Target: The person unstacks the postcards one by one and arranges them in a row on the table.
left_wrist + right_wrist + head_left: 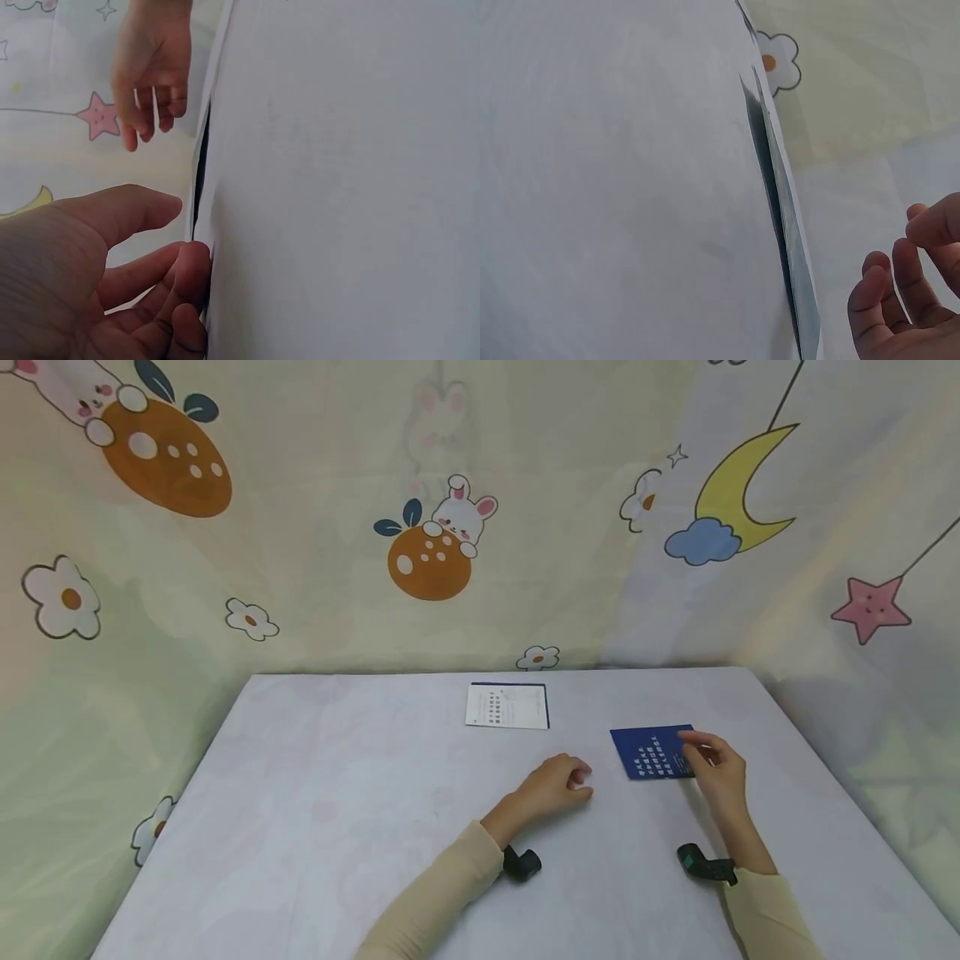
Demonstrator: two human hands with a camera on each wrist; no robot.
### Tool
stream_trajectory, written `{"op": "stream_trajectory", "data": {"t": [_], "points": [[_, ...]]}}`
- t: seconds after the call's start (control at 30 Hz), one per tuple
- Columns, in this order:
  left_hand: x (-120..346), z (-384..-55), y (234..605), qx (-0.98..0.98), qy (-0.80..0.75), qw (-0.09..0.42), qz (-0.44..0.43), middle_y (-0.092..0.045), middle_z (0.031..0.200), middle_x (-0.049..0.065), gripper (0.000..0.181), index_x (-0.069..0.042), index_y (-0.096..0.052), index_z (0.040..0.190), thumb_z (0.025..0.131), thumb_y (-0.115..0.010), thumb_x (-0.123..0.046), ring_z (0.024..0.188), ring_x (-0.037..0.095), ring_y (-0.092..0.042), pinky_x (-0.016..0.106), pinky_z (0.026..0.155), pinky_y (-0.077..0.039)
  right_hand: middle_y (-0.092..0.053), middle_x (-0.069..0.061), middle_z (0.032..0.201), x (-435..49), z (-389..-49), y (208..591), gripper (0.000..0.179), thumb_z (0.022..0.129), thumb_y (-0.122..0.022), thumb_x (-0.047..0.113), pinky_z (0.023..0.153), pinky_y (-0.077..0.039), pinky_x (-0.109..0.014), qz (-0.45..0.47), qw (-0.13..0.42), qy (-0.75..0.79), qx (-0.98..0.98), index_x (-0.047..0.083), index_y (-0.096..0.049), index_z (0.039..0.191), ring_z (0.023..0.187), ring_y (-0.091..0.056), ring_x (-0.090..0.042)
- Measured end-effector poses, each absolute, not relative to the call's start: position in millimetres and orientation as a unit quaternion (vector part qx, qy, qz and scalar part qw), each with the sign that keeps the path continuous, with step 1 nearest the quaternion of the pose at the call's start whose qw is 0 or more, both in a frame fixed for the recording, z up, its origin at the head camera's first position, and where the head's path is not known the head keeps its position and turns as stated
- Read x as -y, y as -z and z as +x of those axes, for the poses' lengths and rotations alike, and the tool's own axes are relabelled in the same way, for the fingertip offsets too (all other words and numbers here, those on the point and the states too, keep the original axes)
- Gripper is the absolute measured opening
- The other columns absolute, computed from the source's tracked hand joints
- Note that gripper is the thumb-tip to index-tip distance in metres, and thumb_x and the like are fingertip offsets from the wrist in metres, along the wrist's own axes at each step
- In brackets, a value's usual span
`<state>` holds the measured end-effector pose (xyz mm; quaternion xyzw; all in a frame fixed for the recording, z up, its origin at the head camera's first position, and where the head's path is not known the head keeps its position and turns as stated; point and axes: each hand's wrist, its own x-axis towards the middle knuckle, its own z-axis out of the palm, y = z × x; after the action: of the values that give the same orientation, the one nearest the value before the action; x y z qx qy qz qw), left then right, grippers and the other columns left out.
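A dark blue card (pixel 647 756) with columns of white characters lies on the right half of the table. My right hand (pixel 717 774) hovers by its right edge, the fingertips overlapping the card in the head view. Seen from the right wrist, the thin card (pixel 784 217) stands apart from my loosely curled fingers (pixel 868 304), which hold nothing. To the left of the card is my left hand (pixel 553 785), thumb and fingers bent and parted, with nothing between them. The left wrist view has that hand (pixel 124 277) low over the white surface.
A white printed sheet (pixel 507 706) with a dark blue border lies near the back edge of the white table (pixel 337 777). A fabric backdrop (pixel 315 527) with cartoon prints hangs behind and at both sides. Each wrist wears a small black camera (pixel 522 865).
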<state>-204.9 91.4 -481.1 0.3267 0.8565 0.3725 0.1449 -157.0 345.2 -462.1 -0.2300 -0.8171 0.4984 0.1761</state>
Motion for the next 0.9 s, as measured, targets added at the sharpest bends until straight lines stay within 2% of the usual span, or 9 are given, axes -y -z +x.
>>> {"op": "stream_trajectory", "data": {"t": [0.2, 0.33, 0.5, 0.7, 0.9], "points": [[-72.8, -206.3, 482.9, -0.854, -0.385, 0.144, 0.32, -0.06, 0.09, -0.005, 0.028, -0.005, -0.067, 0.115, 0.09, -0.067, -0.018, 0.078, 0.002, -0.05, 0.014, 0.072, -0.042, -0.056, 0.019, 0.097, -332.6, -161.6, 460.7, 0.023, 0.095, -0.056, 0.007, 0.069, -0.045, -0.01, -0.224, 0.184, -0.528, 0.798, 0.004, -0.065, 0.116, 0.084, -0.053, 0.001], [-62.4, -208.5, 484.1, -0.849, -0.398, 0.142, 0.316, -0.059, 0.089, -0.005, 0.027, -0.005, -0.067, 0.115, 0.091, -0.067, -0.017, 0.078, 0.002, -0.051, 0.015, 0.073, -0.043, -0.059, 0.016, 0.09, -324.2, -164.3, 457.0, 0.021, 0.095, -0.055, 0.005, 0.069, -0.049, -0.013, -0.216, 0.164, -0.561, 0.782, 0.008, -0.067, 0.112, 0.08, -0.057, -0.001], [-51.2, -212.6, 486.2, -0.844, -0.426, 0.129, 0.3, -0.058, 0.088, -0.004, 0.025, -0.004, -0.068, 0.114, 0.091, -0.067, -0.014, 0.079, 0.004, -0.051, 0.016, 0.074, -0.044, -0.063, 0.006, 0.098, -313.3, -169.4, 456.7, 0.019, 0.097, -0.054, 0.007, 0.071, -0.051, -0.015, -0.182, 0.121, -0.591, 0.776, 0.008, -0.064, 0.113, 0.081, -0.062, 0.0], [-38.3, -219.7, 486.7, -0.842, -0.45, 0.114, 0.275, -0.059, 0.09, -0.001, 0.026, -0.003, -0.068, 0.113, 0.09, -0.068, -0.013, 0.082, 0.007, -0.053, 0.018, 0.077, -0.046, -0.066, 0.001, 0.102, -297.2, -177.0, 459.1, 0.024, 0.097, -0.055, 0.005, 0.07, -0.053, -0.018, -0.132, 0.102, -0.61, 0.774, -0.004, -0.06, 0.119, 0.08, -0.065, -0.001], [-21.6, -228.4, 486.4, -0.842, -0.47, 0.104, 0.244, -0.061, 0.092, 0.001, 0.025, -0.003, -0.067, 0.113, 0.09, -0.068, -0.014, 0.085, 0.009, -0.056, 0.021, 0.078, -0.047, -0.065, -0.011, 0.112, -282.9, -181.8, 459.5, 0.029, 0.097, -0.055, 0.007, 0.073, -0.053, -0.019, -0.108, 0.072, -0.603, 0.787, -0.007, -0.057, 0.123, 0.082, -0.065, -0.001]]}}
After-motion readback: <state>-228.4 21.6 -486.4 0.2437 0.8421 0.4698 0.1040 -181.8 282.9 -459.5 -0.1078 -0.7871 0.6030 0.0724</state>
